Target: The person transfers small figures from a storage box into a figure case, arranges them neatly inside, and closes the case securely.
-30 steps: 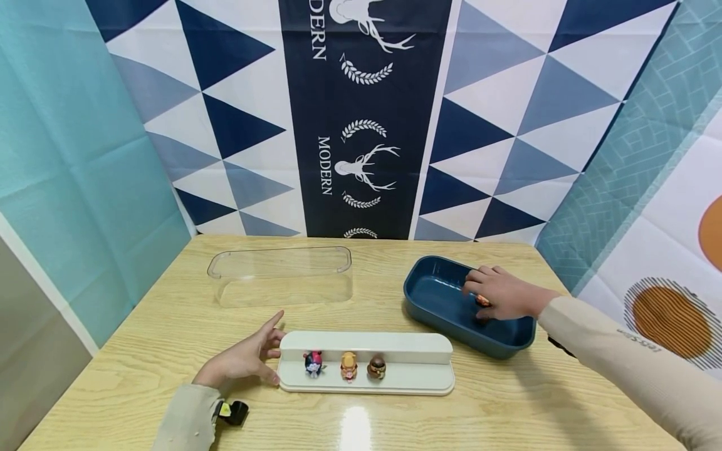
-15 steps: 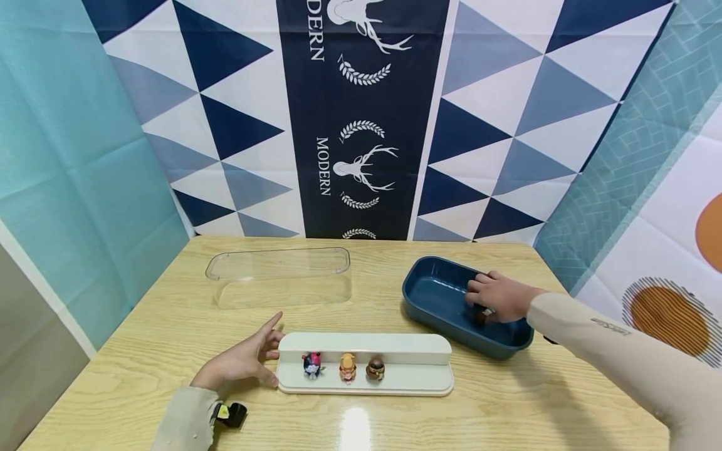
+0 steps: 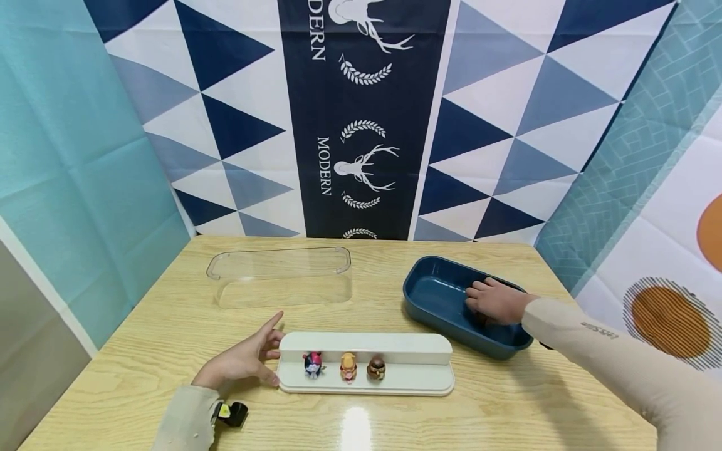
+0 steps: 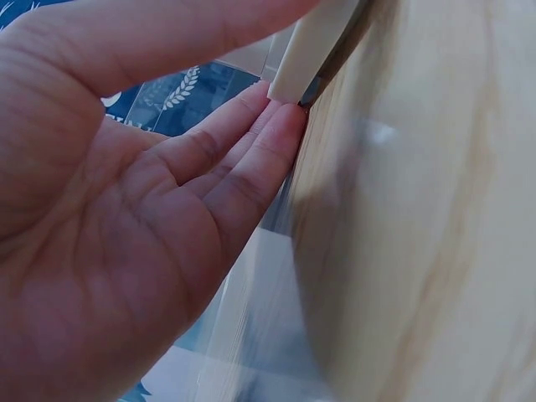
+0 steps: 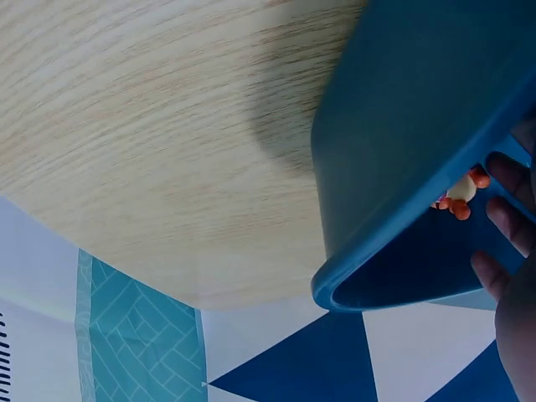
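1. Plainly, the right hand (image 3: 495, 302) is nearer to the small orange-and-cream figurine (image 5: 461, 189), which lies inside the glossy dark-blue, round-cornered bin (image 3: 451, 329) at the right of the counter (image 3: 282, 419).
2. By the right wrist view, the figurine is just beside the fingertips; I cannot tell whether that grip is clenched on anything, nor how the figurine's long axis runs.
3. The left hand (image 3: 248, 357) is relaxed, its straight fingers touching the left end of the long white stepped tray (image 3: 417, 376).
4. That tray runs left to right, its bare right end nearest the bin; three small coloured figurines (image 3: 348, 368) stand farther left.
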`<state>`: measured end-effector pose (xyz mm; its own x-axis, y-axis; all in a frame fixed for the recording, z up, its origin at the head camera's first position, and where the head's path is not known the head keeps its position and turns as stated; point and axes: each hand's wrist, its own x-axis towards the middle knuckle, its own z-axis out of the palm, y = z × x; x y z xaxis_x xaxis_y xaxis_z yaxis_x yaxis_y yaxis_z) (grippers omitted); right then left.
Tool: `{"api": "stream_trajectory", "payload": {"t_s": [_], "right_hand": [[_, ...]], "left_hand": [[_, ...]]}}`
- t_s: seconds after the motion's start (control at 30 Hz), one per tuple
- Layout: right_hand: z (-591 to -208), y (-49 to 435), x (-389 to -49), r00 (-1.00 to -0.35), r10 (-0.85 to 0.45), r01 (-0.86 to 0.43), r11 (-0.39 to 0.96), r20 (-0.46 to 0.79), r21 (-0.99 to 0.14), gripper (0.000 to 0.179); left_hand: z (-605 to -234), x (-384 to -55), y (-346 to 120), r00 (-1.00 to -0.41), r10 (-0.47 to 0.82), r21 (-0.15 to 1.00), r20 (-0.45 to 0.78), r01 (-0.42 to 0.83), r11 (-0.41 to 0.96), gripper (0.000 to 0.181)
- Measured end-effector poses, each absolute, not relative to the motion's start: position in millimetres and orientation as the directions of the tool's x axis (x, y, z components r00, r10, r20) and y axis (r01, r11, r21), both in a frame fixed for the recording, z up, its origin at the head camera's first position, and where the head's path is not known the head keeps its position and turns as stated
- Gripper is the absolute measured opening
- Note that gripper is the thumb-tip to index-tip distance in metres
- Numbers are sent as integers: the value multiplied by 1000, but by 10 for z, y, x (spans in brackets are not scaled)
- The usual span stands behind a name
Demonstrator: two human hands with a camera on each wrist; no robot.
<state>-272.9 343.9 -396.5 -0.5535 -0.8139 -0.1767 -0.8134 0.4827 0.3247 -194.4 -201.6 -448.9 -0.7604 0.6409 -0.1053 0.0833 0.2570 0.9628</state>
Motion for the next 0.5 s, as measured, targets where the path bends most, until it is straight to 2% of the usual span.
{"api": "stream_trajectory", "payload": {"t_s": [0.17, 0.5], "right_hand": [[-3901, 3451, -2740, -575, -806, -801, 519, -141, 298, 31], [-3745, 3468, -2691, -645, -761, -764, 640, -74, 77, 21]], "left_hand": [[-4474, -1956, -2019, -761, 641, 962, -100, 91, 258, 129], [-4488, -1923, -2013, -761, 638, 965, -116, 65, 253, 130]]}}
